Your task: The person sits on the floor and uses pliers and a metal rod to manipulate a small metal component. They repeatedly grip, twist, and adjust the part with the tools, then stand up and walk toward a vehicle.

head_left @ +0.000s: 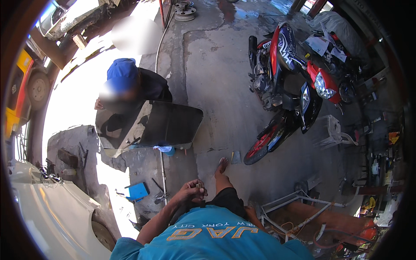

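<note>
In front of my waist, my left hand (193,190) is closed, fingers bent round something small that I cannot make out. My right hand (251,212) hangs low beside my dark shorts, and its fingers are not clear enough to read. My bare foot (222,164) is stepping out ahead on the concrete. Beyond my left hand is a large dark, glossy panel (169,123), which reflects its surroundings. A person in a blue cap (123,71) leans over its far side, with one hand (99,104) at its left corner.
A red and black motorcycle (281,82) stands ahead right, near a white plastic chair (336,132). A pale metal frame (303,208) is close on my right. Left are a car body (56,212), a blue flat object (137,191) and scattered tools. A hose (163,173) runs along the floor.
</note>
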Motion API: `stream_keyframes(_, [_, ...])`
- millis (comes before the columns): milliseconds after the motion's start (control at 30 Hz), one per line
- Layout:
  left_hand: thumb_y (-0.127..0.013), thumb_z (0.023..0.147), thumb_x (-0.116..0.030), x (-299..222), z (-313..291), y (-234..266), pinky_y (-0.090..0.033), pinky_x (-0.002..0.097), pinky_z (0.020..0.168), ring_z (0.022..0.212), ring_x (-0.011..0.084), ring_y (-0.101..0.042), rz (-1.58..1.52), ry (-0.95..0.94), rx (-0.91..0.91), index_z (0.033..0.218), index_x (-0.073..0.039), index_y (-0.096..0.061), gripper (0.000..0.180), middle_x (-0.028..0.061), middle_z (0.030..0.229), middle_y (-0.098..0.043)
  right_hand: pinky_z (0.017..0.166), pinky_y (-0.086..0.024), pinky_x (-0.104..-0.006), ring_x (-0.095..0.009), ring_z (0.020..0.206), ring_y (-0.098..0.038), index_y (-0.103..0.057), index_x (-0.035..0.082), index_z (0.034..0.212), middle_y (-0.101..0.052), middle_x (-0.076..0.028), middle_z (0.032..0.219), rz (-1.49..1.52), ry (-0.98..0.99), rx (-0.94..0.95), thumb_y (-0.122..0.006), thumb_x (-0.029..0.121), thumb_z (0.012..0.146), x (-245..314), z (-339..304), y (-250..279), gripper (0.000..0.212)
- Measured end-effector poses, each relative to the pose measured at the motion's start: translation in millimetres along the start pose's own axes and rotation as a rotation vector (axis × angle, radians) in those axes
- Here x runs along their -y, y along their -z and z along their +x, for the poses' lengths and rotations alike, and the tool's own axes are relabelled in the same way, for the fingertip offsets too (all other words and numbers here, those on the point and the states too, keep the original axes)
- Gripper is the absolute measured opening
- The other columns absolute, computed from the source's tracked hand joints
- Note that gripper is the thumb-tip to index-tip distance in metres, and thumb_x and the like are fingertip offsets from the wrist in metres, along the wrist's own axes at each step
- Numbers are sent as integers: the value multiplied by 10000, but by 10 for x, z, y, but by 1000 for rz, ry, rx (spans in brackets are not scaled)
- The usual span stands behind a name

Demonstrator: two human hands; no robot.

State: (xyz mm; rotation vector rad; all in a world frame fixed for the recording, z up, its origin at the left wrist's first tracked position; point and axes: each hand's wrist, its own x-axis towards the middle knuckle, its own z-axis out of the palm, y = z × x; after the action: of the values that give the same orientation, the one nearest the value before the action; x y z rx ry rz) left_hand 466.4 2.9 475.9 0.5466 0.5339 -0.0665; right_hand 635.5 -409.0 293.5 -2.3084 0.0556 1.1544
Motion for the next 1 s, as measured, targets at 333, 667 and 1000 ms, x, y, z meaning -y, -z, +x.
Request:
stream_keyframes(333, [-692, 862, -120, -1166, 2153, -907, -516, 245, 606, 680, 139, -655, -1, -126, 176, 984, -45, -577, 184, 120, 872, -695, 638, -539, -403, -251, 777, -679, -674, 47, 1077, -703, -130, 918, 446, -154, 5, -615, 241, 974, 865, 1257, 1090, 228])
stream_keyframes(667, [-736, 878, -116, -2228, 2929, -1146, -503, 211, 604, 680, 76, -626, -114, -416, 64, 924, -51, -594, 163, 71, 857, -668, 632, -559, -330, -151, 706, -638, -628, 74, 1147, -654, -48, 893, 381, 126, 114, -623, 233, 1004, 4092, 3046, 2290, 214])
stream_keyframes(1000, [-775, 877, -110, -3572, 4104, -581, -536, 204, 581, 638, 75, -650, -375, -684, -126, 954, -47, -624, 181, 59, 856, -709, 603, -579, -318, -156, 684, -649, -637, 70, 1175, -658, -41, 854, -31, 255, 439, -646, 234, 1004, 7221, 4628, 1898, 238])
